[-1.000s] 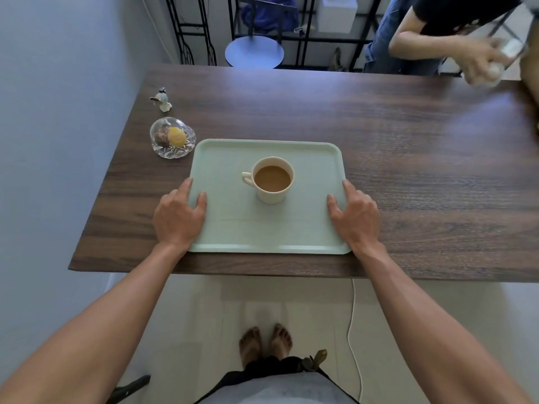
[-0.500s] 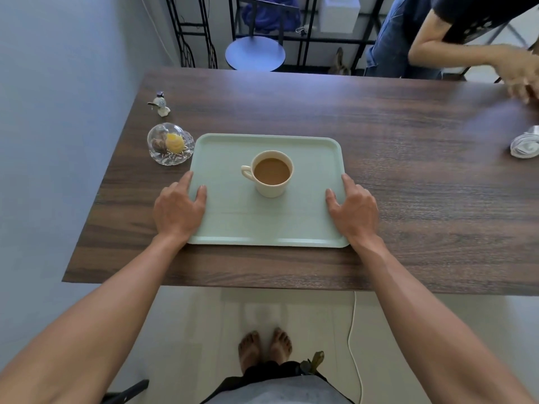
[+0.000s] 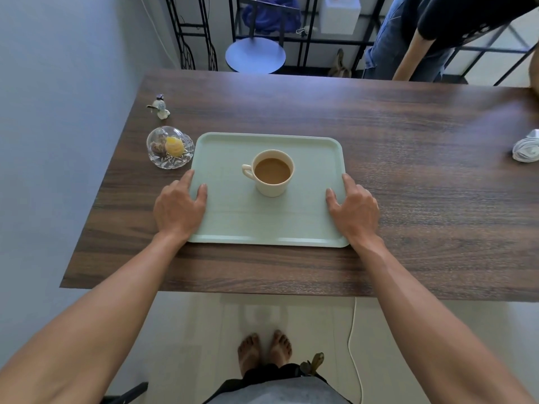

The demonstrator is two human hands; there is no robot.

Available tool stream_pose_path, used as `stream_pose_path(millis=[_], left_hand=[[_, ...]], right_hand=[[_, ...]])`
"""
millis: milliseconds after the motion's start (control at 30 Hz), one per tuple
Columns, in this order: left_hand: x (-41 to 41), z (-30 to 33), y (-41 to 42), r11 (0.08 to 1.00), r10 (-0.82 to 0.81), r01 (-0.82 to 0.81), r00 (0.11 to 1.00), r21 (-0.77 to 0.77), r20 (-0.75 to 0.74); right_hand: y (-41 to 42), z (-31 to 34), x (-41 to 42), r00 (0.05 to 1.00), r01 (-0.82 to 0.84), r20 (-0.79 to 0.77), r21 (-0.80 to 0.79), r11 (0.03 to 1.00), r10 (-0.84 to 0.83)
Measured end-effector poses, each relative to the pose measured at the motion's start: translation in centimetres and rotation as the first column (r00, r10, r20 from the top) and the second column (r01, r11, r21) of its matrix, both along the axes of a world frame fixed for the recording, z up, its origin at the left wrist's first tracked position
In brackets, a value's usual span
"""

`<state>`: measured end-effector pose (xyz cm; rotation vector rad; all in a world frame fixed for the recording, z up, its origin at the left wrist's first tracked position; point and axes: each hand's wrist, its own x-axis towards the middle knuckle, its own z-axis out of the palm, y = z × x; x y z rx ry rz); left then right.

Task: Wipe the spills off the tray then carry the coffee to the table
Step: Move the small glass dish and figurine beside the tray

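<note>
Pale green tray [image 3: 233, 217] flat on the dark wooden table [image 3: 408, 158], a little left of frame centre. On it, cream coffee cup [image 3: 272, 173] just above the tray's middle, filled close to the rim with milky coffee, handle toward frame left. Left hand [image 3: 178, 207] laid over the tray's left edge, right hand [image 3: 354, 207] over its right edge; fingers spread and relaxed on top, not curled beneath, so resting rather than gripping. No spills visible on the tray surface. Likely the set-down finished.

Risks from here: a jolt while letting go could slop the nearly full coffee over the brim. A nudge leftward could knock the glass dish [image 3: 170, 151], just beside the tray's upper-left corner. Crumpled white cloth [image 3: 526, 150] at frame right, well apart.
</note>
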<state>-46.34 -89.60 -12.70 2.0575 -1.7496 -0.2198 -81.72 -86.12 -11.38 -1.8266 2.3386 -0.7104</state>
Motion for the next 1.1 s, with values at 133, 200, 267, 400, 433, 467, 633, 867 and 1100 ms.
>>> stream_pose_path(millis=[133,200,267,400,433,467,633,867,1100], left_hand=[[0.0,0.1,0.0,1.000,-0.002,0.002,1.000,0.011,0.004],[0.0,0.3,0.1,1.000,0.010,-0.009,1.000,0.024,-0.008],[0.1,0.7,0.2,0.999,0.043,-0.042,0.998,0.022,-0.047],[0.8,1.9,0.0,0.993,0.103,-0.110,0.986,-0.046,-0.131],[1.1,2.3,-0.2,0.990,0.120,-0.131,0.979,-0.058,-0.163],[1.5,2.7,-0.3,0.988,0.125,-0.141,0.973,-0.067,-0.195],[4.0,4.9,-0.7,0.992,0.050,-0.082,0.955,-0.099,-0.292],[8.2,5.8,-2.5,0.999,0.048,-0.048,0.945,0.008,-0.322],[12.0,5.1,-6.3,0.991,-0.101,0.125,0.941,0.052,-0.322]], right_hand=[[-0.1,0.0,0.0,1.000,-0.007,0.008,0.028,1.000,0.007],[0.0,0.2,0.0,0.999,0.008,0.044,0.062,0.998,-0.011],[0.1,0.9,0.2,0.992,0.061,0.108,0.048,0.997,-0.066],[-0.4,3.5,1.4,0.970,0.124,0.228,-0.138,0.983,-0.090],[-0.7,4.4,2.0,0.960,0.109,0.274,-0.179,0.978,-0.057],[-1.1,5.4,2.6,0.950,0.083,0.311,-0.222,0.972,-0.010],[-2.5,9.5,7.7,0.903,-0.084,0.346,-0.441,0.894,0.256],[-4.8,10.8,17.3,0.787,-0.321,0.379,-0.422,0.848,0.487],[-8.4,7.3,25.5,0.773,-0.428,0.464,-0.121,0.896,0.432]])
